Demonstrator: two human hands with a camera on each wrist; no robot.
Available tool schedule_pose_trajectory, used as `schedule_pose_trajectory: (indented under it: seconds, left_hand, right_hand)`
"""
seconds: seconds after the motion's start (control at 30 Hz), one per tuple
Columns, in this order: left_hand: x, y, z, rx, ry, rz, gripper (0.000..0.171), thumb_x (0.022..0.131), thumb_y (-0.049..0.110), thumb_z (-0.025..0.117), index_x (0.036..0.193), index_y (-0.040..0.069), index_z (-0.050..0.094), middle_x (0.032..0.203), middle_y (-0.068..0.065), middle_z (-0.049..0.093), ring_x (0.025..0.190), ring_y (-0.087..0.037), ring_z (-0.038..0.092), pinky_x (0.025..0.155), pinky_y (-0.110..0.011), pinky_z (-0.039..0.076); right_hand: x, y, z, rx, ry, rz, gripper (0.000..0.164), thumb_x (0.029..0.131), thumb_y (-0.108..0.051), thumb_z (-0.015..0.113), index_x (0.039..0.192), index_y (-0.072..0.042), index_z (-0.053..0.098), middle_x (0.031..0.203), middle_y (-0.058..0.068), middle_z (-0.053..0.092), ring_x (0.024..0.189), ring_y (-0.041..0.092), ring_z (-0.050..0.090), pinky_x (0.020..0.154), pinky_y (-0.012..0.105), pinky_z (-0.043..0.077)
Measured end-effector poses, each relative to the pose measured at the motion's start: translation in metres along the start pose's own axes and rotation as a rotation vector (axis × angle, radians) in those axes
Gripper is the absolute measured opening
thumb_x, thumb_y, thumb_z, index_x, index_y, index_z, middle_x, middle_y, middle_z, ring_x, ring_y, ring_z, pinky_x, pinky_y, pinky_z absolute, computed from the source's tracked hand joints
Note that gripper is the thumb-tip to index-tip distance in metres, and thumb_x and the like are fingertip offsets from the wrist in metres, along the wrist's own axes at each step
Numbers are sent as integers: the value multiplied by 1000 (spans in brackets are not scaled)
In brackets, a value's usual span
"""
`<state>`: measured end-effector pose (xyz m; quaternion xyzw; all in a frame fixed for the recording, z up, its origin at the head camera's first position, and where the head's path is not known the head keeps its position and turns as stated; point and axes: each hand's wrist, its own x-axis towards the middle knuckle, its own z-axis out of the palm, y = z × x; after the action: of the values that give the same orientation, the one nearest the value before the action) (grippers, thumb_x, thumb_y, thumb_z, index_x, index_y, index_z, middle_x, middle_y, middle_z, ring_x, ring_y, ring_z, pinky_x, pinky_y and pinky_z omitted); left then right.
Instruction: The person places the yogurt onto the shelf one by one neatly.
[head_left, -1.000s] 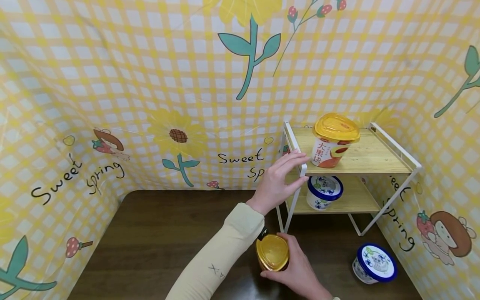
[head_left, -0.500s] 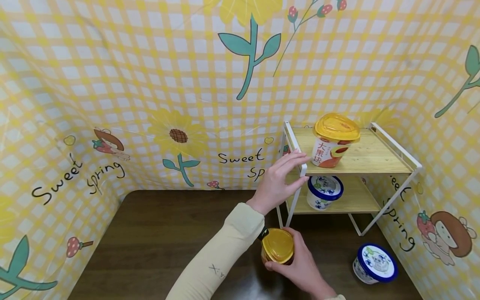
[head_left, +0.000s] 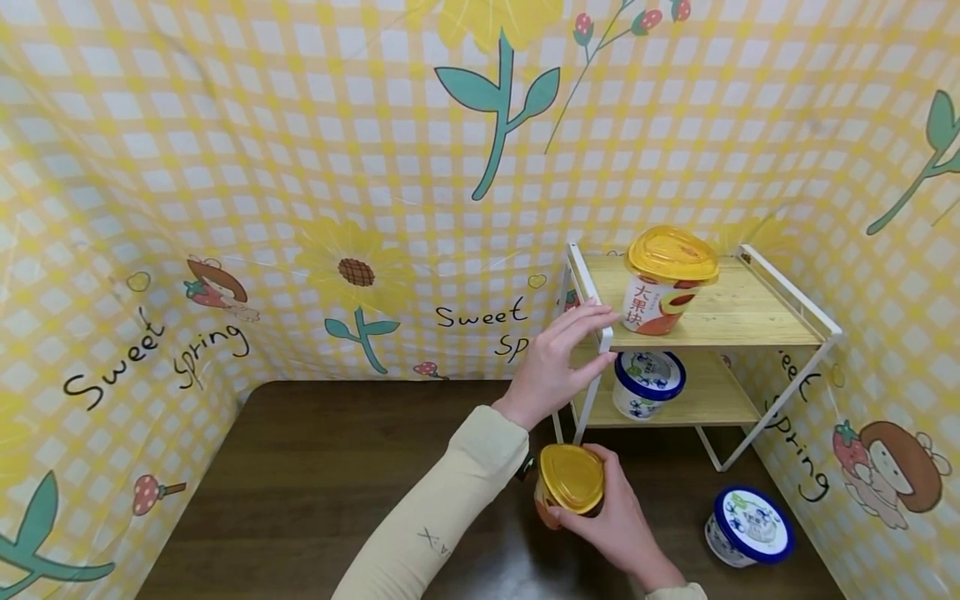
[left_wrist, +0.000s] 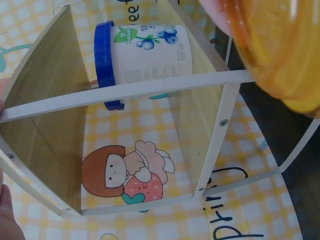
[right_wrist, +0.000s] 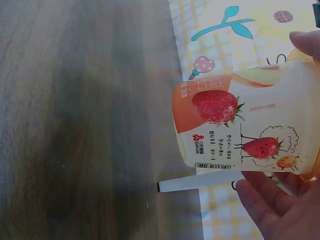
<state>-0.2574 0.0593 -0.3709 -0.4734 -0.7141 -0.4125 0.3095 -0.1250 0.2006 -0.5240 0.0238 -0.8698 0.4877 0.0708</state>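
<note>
My left hand (head_left: 553, 362) holds the front left corner of a two-tier wooden shelf rack (head_left: 750, 321) with a white frame, fingers at the top rail and thumb lower. My right hand (head_left: 618, 525) grips a yogurt cup (head_left: 572, 479) by its side, near the yellow lid. Strawberries are printed on that cup (right_wrist: 235, 120) in the right wrist view, where its base shows apart from the table. On the upper shelf stands another yellow-lidded yogurt cup (head_left: 663, 283). A blue-lidded blueberry yogurt tub (head_left: 647, 385) sits on the lower shelf, seen sideways in the left wrist view.
A second blue-lidded tub (head_left: 750, 527) stands on the dark wooden table (head_left: 300, 483), right of my right hand. Yellow checked cloth (head_left: 360, 167) hangs around the back and sides. The rack's right legs stand close to the right-hand cloth.
My right hand has carried the yellow-lidded cup up and to the right, closer to the rack. My left hand stays at the rack's corner.
</note>
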Motion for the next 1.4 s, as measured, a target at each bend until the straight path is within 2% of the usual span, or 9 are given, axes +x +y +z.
schedule_pose_trajectory:
  seconds: [0.4,0.7,0.87,1.07,1.23,1.4]
  left_hand:
    - [0,0,0,5,1,1,47,93,13,77,136,5,62,141,-13,58,139,-14,44,116,-33,30]
    - [-1,-1,1,0,-1,-13,46,94,14,76,137,6,62,142,-11,58,139,-10,43,117,-33,30]
    - [-1,0,1,-1,0,-12,46,94,14,76,137,6,62,143,-11,58,139,-10,43,116,-35,31]
    - [-1,0,1,6,-2,-16,46,94,14,76,137,7,62,143,-10,58,139,-9,43,116,-33,30]
    - [-1,0,1,4,-2,-13,46,94,14,76,137,6,62,143,-10,58,139,-10,43,117,-32,29]
    - [0,0,1,9,-2,-12,46,93,14,77,136,6,63,143,-9,58,139,-11,44,117,-32,29]
  right_hand:
    - [2,1,-6,9,-11,-29,99,67,-38,96,145,-20,38,131,2,55,109,20,57,93,50,48]
    - [1,3,-7,16,2,-30,93,67,-47,95,141,-24,42,126,-2,58,104,17,59,89,48,49]
    - [1,3,-8,27,6,-38,88,71,-45,94,139,-22,44,123,1,59,102,18,59,87,48,50]
    - [2,2,-10,18,26,-67,87,69,-41,95,138,-24,46,121,0,60,100,17,60,85,47,51]
    - [1,1,-12,-17,58,-87,89,66,-33,97,138,-23,46,124,-1,57,101,18,58,85,47,51]
    - [2,3,-13,-38,70,-107,88,67,-30,96,140,-24,46,128,-3,55,103,16,57,85,46,52]
